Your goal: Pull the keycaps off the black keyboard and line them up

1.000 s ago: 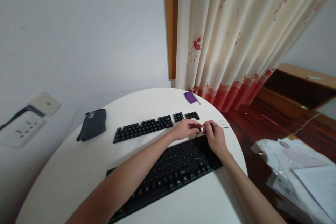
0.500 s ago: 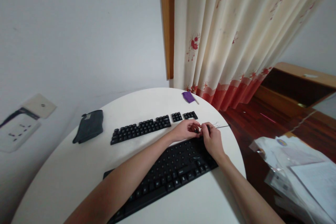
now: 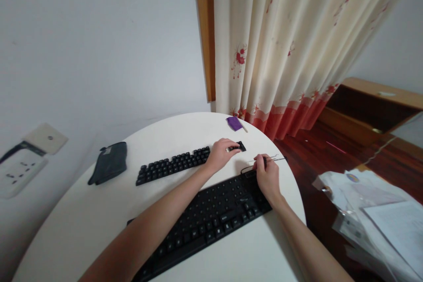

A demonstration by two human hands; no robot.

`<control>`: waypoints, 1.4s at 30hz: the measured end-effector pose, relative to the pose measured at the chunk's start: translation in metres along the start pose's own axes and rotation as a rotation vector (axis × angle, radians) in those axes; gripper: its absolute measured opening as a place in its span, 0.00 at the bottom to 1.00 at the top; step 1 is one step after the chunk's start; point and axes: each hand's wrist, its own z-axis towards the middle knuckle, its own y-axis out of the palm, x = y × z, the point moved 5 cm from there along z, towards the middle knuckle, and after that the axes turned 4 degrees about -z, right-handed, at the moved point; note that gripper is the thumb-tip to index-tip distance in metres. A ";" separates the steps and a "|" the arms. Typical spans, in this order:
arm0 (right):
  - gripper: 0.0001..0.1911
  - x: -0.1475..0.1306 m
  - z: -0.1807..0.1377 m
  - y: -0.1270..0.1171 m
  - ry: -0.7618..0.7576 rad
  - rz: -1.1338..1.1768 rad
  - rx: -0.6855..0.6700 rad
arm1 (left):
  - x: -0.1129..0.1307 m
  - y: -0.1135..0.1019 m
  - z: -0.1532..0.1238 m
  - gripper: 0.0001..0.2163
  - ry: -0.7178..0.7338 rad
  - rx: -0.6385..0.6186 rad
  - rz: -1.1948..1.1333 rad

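My left hand [image 3: 222, 153] reaches over the small groups of loose black keycaps [image 3: 242, 146] behind the keyboard. Its thumb and fingers are closed around a keycap, partly hidden by the fingers. My right hand [image 3: 268, 175] rests at the far right corner of the black keyboard [image 3: 211, 224], gripping a wire keycap puller [image 3: 264, 161] by its dark handle. The puller's thin loop extends left over the keyboard's back edge. Many keyboard positions are bare, while the nearest rows still carry caps. Behind it lies a long block of removed keycaps [image 3: 172, 165].
Everything lies on a round white table [image 3: 82, 229]. A dark zip pouch [image 3: 109, 163] is at the left, a purple flag-like item [image 3: 234, 123] at the far edge. A wall socket [image 3: 20, 167], a curtain [image 3: 264, 53] and papers in plastic [image 3: 373, 211] surround the table.
My left hand has moved away from the right hand, left and back to the small keycap groups. My right hand stays near the keyboard corner, with the puller's loop now visible.
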 end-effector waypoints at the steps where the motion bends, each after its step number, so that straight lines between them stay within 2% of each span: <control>1: 0.19 0.000 0.000 0.000 0.002 0.005 0.000 | 0.000 0.000 0.003 0.06 0.002 -0.023 0.064; 7: 0.19 -0.001 -0.001 -0.003 0.005 0.029 0.027 | 0.001 0.021 0.012 0.08 -0.005 -0.186 0.412; 11: 0.18 -0.002 -0.001 -0.004 -0.009 0.035 0.035 | -0.005 0.035 0.007 0.05 0.013 -0.224 0.508; 16: 0.18 -0.003 -0.002 -0.004 -0.013 0.055 0.032 | -0.016 0.036 -0.001 0.04 0.008 -0.179 0.498; 23: 0.17 -0.004 -0.002 -0.005 -0.002 0.062 0.009 | -0.016 0.030 -0.002 0.03 -0.036 -0.017 0.532; 30: 0.17 -0.004 -0.003 -0.004 -0.010 0.062 0.015 | -0.018 0.030 -0.002 0.19 -0.099 0.004 0.550; 42: 0.16 -0.006 -0.003 -0.005 -0.010 0.095 0.022 | -0.020 0.027 -0.002 0.20 -0.158 0.004 0.580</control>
